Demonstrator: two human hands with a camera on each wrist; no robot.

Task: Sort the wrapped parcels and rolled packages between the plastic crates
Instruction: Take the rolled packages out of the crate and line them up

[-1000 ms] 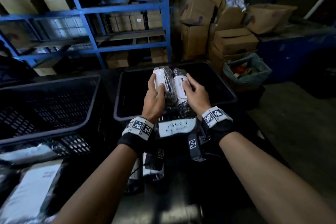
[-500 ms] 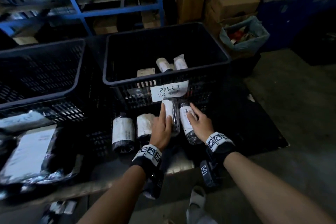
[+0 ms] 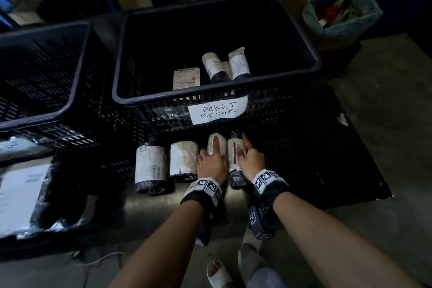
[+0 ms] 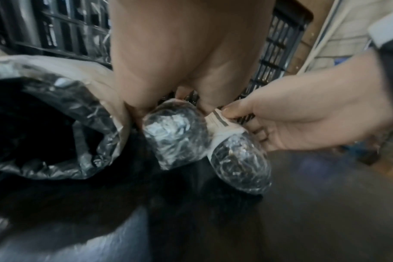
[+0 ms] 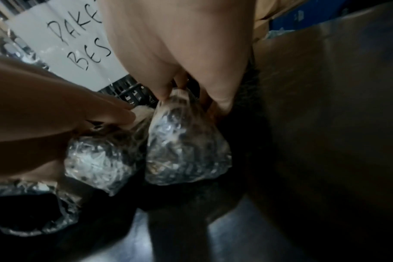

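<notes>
The two rolled packages (image 3: 233,159) under the hands look soft and light, so each should be easy to lift with a grab around its middle. The clear wrap looks shiny and may be slippery, so a firm hold is best. Each one is a dark roll in crinkly plastic with a white label. They lie side by side on the floor, just in front of the crate (image 3: 311,58) with the "PAKET BESAR" sign (image 3: 218,110). The left hand (image 3: 211,163) lies on the left roll with fingers curled round it. The right hand (image 3: 250,161) pinches the right roll by its label. Two more rolls (image 3: 168,163) lie to the left, and some already sit inside the crate
</notes>
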